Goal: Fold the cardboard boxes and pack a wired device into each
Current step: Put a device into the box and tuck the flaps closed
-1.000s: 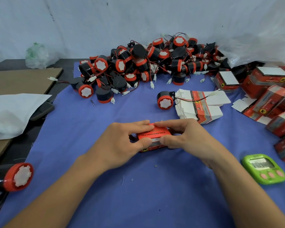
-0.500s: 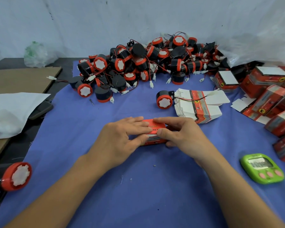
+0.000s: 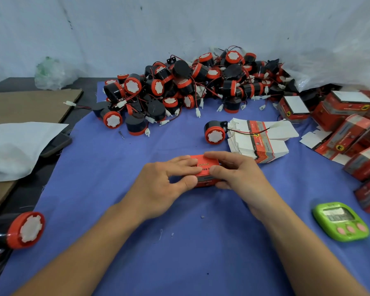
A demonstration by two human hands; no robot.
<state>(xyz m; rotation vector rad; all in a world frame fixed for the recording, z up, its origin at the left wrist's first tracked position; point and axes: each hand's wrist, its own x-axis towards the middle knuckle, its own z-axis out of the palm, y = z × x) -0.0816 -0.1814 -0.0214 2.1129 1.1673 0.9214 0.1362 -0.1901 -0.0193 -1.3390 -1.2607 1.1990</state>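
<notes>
Hands (image 3: 165, 185) still around red box (image 3: 206, 163)

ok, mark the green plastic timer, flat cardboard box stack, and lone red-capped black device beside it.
green plastic timer (image 3: 341, 222): head view, face centre
flat cardboard box stack (image 3: 260, 144): head view, printed band
red-capped black device (image 3: 215, 135): head view, white cap centre

Blue cloth (image 3: 179, 263) lies open near the front edge. A device pile (image 3: 179, 86) walls the back; flat cartons (image 3: 261, 144), packed boxes (image 3: 350, 116) and a green timer (image 3: 342, 222) crowd the right.
</notes>
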